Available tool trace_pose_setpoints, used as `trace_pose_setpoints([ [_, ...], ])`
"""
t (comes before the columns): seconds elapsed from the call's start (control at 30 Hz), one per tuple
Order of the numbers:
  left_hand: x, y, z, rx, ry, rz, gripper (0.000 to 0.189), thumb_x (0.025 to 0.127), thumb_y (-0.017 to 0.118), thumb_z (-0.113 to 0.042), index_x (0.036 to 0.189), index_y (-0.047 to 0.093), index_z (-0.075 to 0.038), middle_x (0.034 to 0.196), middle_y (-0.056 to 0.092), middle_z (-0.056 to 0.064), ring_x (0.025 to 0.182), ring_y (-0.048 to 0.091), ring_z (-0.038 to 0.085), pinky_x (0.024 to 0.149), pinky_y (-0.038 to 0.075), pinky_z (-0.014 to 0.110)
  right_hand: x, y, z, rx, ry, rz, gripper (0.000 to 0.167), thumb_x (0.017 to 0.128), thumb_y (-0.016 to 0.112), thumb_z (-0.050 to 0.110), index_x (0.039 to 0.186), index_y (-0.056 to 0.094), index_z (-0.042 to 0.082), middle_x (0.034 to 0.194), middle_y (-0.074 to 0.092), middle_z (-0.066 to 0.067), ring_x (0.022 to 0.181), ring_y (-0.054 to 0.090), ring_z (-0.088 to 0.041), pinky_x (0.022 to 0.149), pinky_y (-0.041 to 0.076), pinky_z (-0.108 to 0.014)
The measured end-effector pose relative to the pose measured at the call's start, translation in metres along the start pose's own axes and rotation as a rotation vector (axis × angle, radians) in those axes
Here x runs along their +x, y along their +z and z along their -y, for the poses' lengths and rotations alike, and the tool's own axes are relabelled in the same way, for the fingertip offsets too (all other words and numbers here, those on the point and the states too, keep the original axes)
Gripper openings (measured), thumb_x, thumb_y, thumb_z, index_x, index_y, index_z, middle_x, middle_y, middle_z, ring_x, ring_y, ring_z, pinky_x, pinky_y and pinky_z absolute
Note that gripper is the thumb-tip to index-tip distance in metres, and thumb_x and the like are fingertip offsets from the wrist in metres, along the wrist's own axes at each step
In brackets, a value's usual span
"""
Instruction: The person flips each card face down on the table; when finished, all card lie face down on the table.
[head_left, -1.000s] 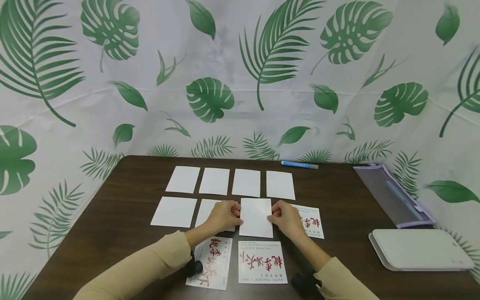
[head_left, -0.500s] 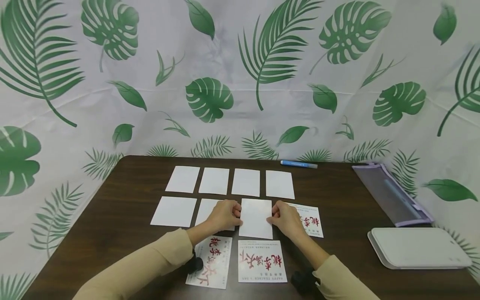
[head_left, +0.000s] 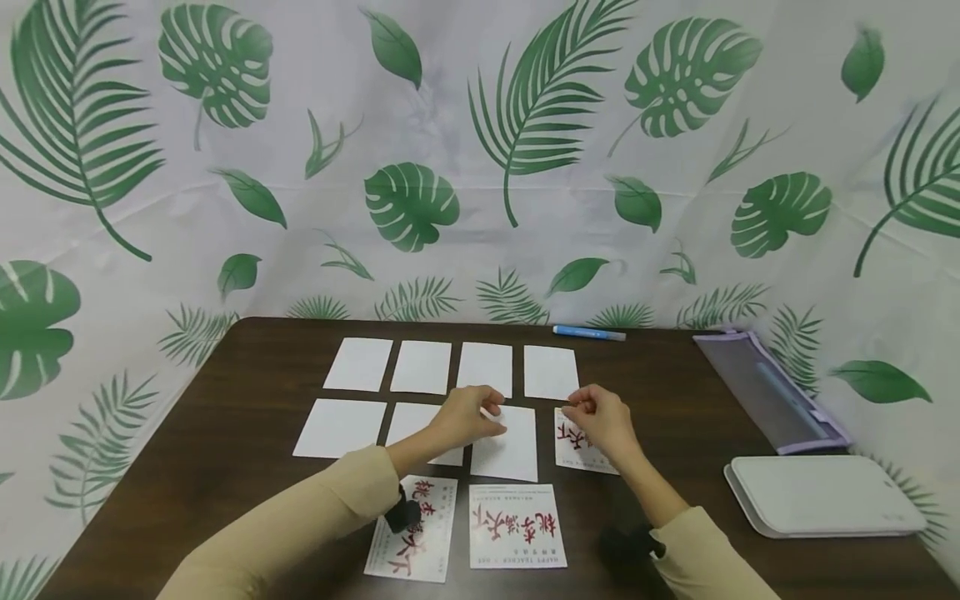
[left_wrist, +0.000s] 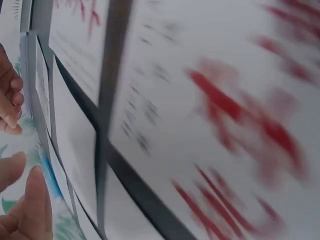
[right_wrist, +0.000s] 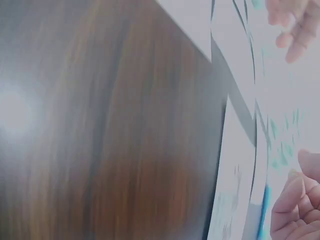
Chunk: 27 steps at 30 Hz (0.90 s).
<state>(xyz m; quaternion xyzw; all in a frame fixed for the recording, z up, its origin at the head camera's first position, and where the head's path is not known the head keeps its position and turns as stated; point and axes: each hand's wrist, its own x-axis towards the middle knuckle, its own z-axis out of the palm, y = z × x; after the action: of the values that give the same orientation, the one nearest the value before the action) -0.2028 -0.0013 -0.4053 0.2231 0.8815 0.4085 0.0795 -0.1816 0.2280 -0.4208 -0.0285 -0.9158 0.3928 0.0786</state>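
Observation:
In the head view my left hand [head_left: 467,417] hovers over a blank white card [head_left: 506,454] in the second row, thumb and fingers apart with nothing between them. My right hand [head_left: 604,423] is above a card with red lettering [head_left: 577,450], partly covering it; its fingers are loosely bent and hold nothing. The left wrist view has the left hand's thumb and fingers [left_wrist: 30,200] spread, with the right hand farther off. In the right wrist view the right hand [right_wrist: 298,205] shows bent fingers. Two more red-lettered cards [head_left: 411,533] [head_left: 517,527] lie in front, nearest me.
Several blank cards [head_left: 422,367] form a back row on the dark wooden table [head_left: 225,467]. A blue marker [head_left: 588,332] lies at the far edge. On the right are a mesh zip pouch [head_left: 768,387] and a white flat case [head_left: 825,496]. A leaf-print cloth hangs behind.
Both hands have let go of the blank card's sides, leaving it on the table. The right hand has moved right, over the lettered card; the left has lifted slightly. The head view has shifted a little.

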Motion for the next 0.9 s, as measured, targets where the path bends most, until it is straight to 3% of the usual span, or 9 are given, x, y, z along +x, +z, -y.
trace_pose_setpoints([
  [0.03, 0.003, 0.004, -0.003, -0.010, 0.002, 0.019, 0.042, 0.075, 0.077, -0.007, 0.112, 0.062, 0.004, 0.092, 0.067, 0.009, 0.073, 0.058, 0.012, 0.062, 0.050, 0.024, 0.000, -0.007, -0.005, 0.000, 0.026, -0.010, 0.018, 0.083, 0.070, 0.009, 0.095, 0.064, -0.002, 0.073, 0.056, -0.006, 0.064, 0.048, -0.014, 0.052, 0.039, -0.022],
  [0.13, 0.012, 0.018, -0.010, -0.031, -0.004, 0.059, 0.046, 0.074, 0.078, -0.008, 0.115, 0.061, 0.002, 0.093, 0.066, 0.010, 0.072, 0.058, 0.011, 0.057, 0.045, 0.018, 0.000, -0.023, -0.020, -0.025, 0.089, -0.026, 0.020, 0.083, 0.068, 0.010, 0.098, 0.063, -0.002, 0.076, 0.058, -0.007, 0.067, 0.049, -0.014, 0.056, 0.040, -0.023],
  [0.4, 0.037, 0.049, -0.029, -0.008, -0.023, 0.100, 0.051, 0.073, 0.079, -0.011, 0.119, 0.060, 0.000, 0.095, 0.065, 0.008, 0.069, 0.062, 0.011, 0.063, 0.049, 0.020, -0.004, -0.044, -0.050, -0.101, 0.145, -0.030, 0.024, 0.079, 0.070, 0.005, 0.100, 0.062, -0.006, 0.075, 0.059, -0.008, 0.066, 0.051, -0.016, 0.056, 0.039, -0.026],
  [0.57, 0.046, 0.060, -0.032, 0.047, -0.033, 0.105, 0.052, 0.071, 0.081, -0.008, 0.118, 0.060, 0.002, 0.087, 0.063, 0.006, 0.056, 0.059, 0.008, 0.061, 0.049, 0.017, -0.003, -0.044, -0.058, -0.115, 0.159, -0.015, 0.027, 0.078, 0.071, 0.006, 0.100, 0.062, -0.006, 0.075, 0.060, -0.008, 0.063, 0.051, -0.016, 0.053, 0.038, -0.026],
  [0.9, 0.055, 0.073, -0.036, 0.195, -0.025, 0.114, 0.053, 0.068, 0.083, -0.011, 0.115, 0.063, -0.001, 0.075, 0.058, -0.002, 0.056, 0.048, 0.006, 0.056, 0.040, 0.018, 0.000, -0.050, -0.058, -0.179, 0.124, 0.025, 0.027, 0.077, 0.073, 0.006, 0.099, 0.062, -0.004, 0.076, 0.056, -0.008, 0.069, 0.050, -0.020, 0.058, 0.036, -0.028],
])
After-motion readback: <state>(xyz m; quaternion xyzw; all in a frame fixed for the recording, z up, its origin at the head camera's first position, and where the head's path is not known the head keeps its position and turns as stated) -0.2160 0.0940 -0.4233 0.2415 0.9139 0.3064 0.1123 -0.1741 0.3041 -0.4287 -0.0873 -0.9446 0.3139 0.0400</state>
